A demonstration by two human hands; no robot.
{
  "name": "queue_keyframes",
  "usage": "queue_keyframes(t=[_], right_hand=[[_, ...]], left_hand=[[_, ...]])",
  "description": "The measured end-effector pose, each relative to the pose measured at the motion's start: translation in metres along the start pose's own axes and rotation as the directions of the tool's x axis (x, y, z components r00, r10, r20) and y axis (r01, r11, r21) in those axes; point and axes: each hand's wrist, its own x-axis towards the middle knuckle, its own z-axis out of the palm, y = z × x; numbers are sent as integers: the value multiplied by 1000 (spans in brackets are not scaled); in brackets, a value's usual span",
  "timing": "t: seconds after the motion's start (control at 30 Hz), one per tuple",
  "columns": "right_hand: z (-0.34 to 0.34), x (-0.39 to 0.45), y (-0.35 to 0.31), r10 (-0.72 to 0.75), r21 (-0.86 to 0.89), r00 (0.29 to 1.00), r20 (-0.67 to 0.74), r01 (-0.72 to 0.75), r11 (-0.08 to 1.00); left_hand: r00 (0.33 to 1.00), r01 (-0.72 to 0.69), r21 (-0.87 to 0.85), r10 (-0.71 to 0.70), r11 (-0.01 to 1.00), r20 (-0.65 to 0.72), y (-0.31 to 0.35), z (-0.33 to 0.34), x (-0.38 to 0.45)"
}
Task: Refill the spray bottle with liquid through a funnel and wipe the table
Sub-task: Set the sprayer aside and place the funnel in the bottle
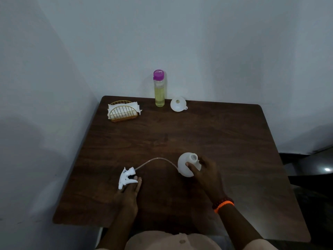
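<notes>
Pale, matte walls meet in a corner behind a dark wood-grain table [198,134] with rounded corners and a dull sheen. Near its front edge the right hand [207,170] wraps the round white spray bottle [187,166], thumb pressed on its smooth near side and fingers curled behind; the bottle's short open neck points up and a little away. To the left, the white plastic trigger head [127,176] lies on the wood with the left hand [129,192] on it, fingers laid flat together along its handle; whether they pinch it or only rest there I cannot tell. A thin clear dip tube [155,159] arches from the trigger head over to the bottle's side.

At the far edge stands a tall, narrow clear refill bottle [159,91] of yellow liquid with a purple cap. Just beside it on the right a white funnel [178,104] lies tipped, mouth facing forward. Further left sits a gold wire napkin holder [123,112], half-round, holding white tissues [133,106]. An orange bead bracelet [223,205] circles the right wrist.
</notes>
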Motion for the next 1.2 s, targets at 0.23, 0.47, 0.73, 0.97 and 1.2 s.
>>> queue_keyframes(t=[0.23, 0.47, 0.73, 0.97, 1.2], right_hand=[[0, 0, 1, 8, -10, 1000, -9, -9, 1000], [-1, 0, -1, 7, -9, 1000, -3, -7, 1000], [3, 1, 3, 41, -6, 999, -8, -41, 999], [0, 0, 4, 30, -29, 1000, -10, -30, 999], [-16, 0, 1, -3, -44, 999, 46, 5, 999]], left_hand=[[983, 182, 248, -177, 951, -43, 5, -9, 12], [975, 220, 286, -215, 933, -47, 8, -15, 10], [973, 222, 337, -228, 915, -21, 7, -15, 9], [982, 83, 485, -154, 871, 108, -2, 27, -9], [938, -186, 640, -58, 745, 340, 0, 101, -13]])
